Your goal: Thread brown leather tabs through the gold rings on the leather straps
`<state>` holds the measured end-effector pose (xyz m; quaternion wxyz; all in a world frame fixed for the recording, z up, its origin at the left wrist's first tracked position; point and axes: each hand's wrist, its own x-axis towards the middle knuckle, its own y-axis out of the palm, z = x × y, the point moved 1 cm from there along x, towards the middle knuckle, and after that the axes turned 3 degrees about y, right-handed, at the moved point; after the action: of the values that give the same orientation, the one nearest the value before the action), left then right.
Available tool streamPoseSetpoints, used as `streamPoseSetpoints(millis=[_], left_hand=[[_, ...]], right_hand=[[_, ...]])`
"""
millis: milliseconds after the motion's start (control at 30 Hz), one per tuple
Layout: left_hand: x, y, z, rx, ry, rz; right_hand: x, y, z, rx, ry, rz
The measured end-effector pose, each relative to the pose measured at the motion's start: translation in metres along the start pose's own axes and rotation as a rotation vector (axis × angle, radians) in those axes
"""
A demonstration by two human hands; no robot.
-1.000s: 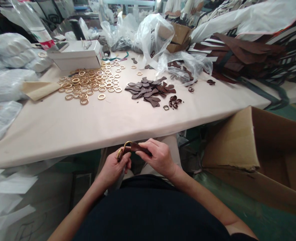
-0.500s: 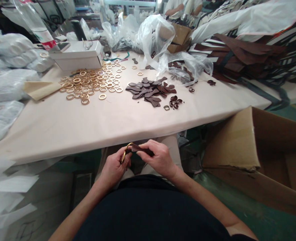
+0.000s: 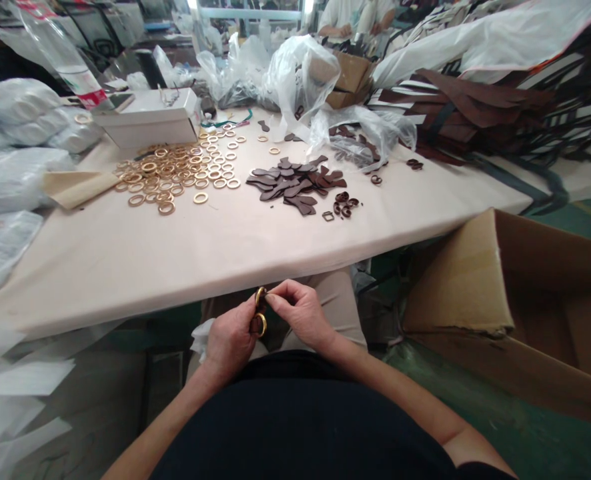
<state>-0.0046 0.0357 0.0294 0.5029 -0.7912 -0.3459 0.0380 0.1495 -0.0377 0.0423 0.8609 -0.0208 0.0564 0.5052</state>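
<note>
Above my lap, just off the table's near edge, my left hand [image 3: 233, 333] is closed round gold rings [image 3: 261, 325] and a small piece of dark brown leather, mostly hidden by its fingers. Thumb and forefinger of my right hand [image 3: 298, 310] are pinched at the upper ring, on what looks like the end of the brown leather. On the table [image 3: 215, 253] lie many loose gold rings [image 3: 175, 170] at the left and a pile of dark brown leather pieces [image 3: 298, 183] in the middle. Small curled brown pieces [image 3: 345, 205] sit beside that pile.
A white box [image 3: 150, 120], a bottle [image 3: 78, 77] and plastic bags [image 3: 300, 73] stand at the back. Wrapped bundles [image 3: 20, 167] line the left. Brown strips [image 3: 475, 113] are heaped at the right, above an open cardboard box [image 3: 455, 287]. A person is partly visible behind.
The brown leather that stretched between my hands is now mostly hidden at the rings. Two rings show separately, and something white shows beside my left hand. The view has shifted slightly.
</note>
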Motion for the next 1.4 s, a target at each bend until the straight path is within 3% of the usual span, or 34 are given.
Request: streamPoseSetpoints(millis=[167, 467, 800, 1000, 1133, 1267, 1333, 1400], left_hand=[[0.004, -0.002, 0.003, 0.118, 0.081, -0.002], [0.007, -0.005, 0.004, 0.082, 0.200, -0.113], [0.009, -0.009, 0.011, 0.170, 0.242, -0.144], [0.009, -0.007, 0.003, 0.204, 0.307, -0.124], [0.004, 0.002, 0.003, 0.207, 0.392, -0.112], [-0.004, 0.011, 0.023, 0.122, 0.442, -0.046], [-0.009, 0.010, 0.039, 0.021, 0.413, -0.015], [-0.015, 0.001, 0.057, -0.092, 0.299, -0.028]], right_hand=[[0.005, 0.005, 0.000, -0.100, -0.031, -0.024], [0.007, 0.007, -0.006, 0.147, 0.055, 0.019], [0.008, 0.007, -0.011, 0.184, 0.092, 0.007], [0.009, 0.009, -0.020, 0.224, 0.118, 0.003], [0.016, 0.007, -0.020, -0.001, -0.036, -0.035], [0.023, 0.004, -0.016, -0.508, -0.170, 0.090], [0.024, 0.002, -0.012, -0.640, -0.253, 0.137], [0.028, -0.004, -0.004, -0.649, -0.351, 0.136]])
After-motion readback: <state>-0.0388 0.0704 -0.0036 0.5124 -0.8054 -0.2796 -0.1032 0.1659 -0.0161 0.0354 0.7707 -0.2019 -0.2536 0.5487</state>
